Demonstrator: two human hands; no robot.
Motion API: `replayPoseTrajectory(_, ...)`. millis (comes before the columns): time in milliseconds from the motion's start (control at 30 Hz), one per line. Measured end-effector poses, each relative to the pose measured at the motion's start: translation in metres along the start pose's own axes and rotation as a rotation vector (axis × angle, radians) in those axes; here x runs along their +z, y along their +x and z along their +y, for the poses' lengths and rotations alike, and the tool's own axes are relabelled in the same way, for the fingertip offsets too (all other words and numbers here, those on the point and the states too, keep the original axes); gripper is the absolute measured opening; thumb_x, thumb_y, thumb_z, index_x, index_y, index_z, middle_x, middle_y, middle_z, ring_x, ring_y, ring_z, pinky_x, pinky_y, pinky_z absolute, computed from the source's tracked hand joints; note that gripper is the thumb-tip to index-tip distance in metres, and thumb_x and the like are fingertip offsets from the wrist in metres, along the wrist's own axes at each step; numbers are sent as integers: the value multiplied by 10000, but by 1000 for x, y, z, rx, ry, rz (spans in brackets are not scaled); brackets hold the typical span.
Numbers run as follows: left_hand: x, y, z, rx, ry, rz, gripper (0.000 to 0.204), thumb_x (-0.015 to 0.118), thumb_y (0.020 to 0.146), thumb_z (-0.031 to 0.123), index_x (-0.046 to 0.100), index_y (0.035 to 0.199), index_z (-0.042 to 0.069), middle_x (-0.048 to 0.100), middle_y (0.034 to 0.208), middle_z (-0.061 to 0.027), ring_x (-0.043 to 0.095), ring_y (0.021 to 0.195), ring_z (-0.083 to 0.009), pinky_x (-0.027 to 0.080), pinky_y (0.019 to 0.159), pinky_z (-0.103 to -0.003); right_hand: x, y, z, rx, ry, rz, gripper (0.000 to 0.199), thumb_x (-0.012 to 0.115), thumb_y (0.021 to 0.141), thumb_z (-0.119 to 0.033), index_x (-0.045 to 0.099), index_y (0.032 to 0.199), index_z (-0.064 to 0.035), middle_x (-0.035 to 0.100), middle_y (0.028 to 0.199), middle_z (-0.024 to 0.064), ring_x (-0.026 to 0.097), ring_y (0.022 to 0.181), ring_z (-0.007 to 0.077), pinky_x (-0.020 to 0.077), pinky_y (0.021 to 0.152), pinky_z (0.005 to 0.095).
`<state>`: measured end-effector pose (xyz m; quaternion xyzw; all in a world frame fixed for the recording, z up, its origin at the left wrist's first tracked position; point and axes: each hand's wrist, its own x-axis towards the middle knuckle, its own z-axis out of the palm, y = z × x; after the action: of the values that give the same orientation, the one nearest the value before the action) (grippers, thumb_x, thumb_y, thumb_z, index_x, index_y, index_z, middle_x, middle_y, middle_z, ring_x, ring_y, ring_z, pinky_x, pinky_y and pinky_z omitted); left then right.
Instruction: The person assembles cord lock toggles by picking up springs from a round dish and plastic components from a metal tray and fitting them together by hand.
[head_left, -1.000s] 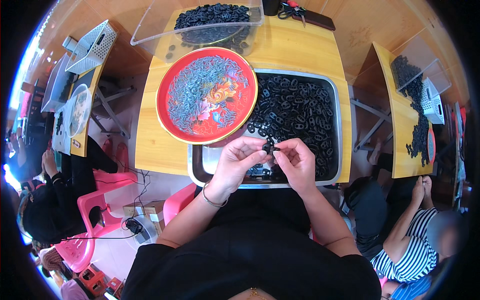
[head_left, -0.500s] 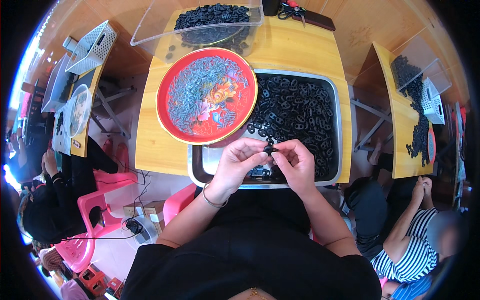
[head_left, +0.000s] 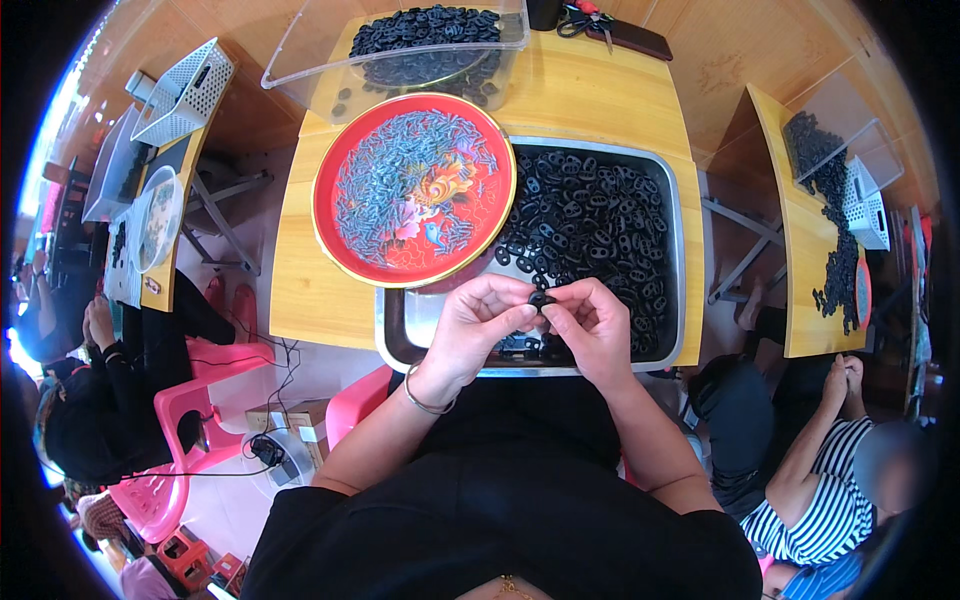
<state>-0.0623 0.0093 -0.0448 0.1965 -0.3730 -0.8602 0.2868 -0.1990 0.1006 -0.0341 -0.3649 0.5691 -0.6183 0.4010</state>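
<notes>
Between the fingertips of both hands is a small black plastic piece (head_left: 540,299), partly covered by the fingers. My left hand (head_left: 482,322), with a bangle at its wrist, pinches it from one side. My right hand (head_left: 590,325) pinches it from the other. Both hands are over a metal tray (head_left: 400,345) holding many black two-holed plastic pieces (head_left: 600,220), heaped mostly at its right. A round red plate (head_left: 345,255) with a gold rim and a flower pattern overlaps the tray's left corner. Small grey-blue pins (head_left: 385,180) lie scattered on the plate.
At the table's far side stands a clear plastic bin (head_left: 290,65) with more black pieces. Scissors (head_left: 590,22) lie by a dark brown case (head_left: 635,38). People sit at side tables left and right. A pink chair (head_left: 205,400) and cables (head_left: 290,385) are at the left.
Both hands stay in place with the black piece between them. The piece looks slightly turned in the fingertips; little else differs.
</notes>
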Motion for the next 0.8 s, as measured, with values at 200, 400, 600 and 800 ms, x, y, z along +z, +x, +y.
replayPoseTrajectory(200,2,0,2,1,-6,-9,149,566,826,-41,565,972,-13,640,900,-109,632,793,-144,521,723,-247,-1,0,0,7,6,-21,130,630,807,-39,567,914,-2,626,813,44,605,734,78,467,644,199)
replayPoseTrajectory(400,3,-1,2,19,29,-7,139,566,825,-44,572,961,-19,643,897,-110,635,789,-145,524,719,-245,-1,0,2,1,14,-16,108,624,808,-31,567,897,-5,624,805,41,600,725,70,467,641,196)
replayPoseTrajectory(600,2,-1,2,19,15,-15,147,572,821,-45,576,965,-17,643,907,-115,634,793,-145,522,719,-242,-2,0,2,-12,14,-21,103,621,812,-32,566,894,-5,624,804,44,598,722,67,470,632,196)
replayPoseTrajectory(800,2,-1,3,-2,16,-21,164,569,813,-59,586,962,8,642,910,-111,617,775,-120,517,701,-235,-1,0,-1,19,60,-44,118,629,815,-43,563,905,-6,622,808,45,592,714,62,470,609,180)
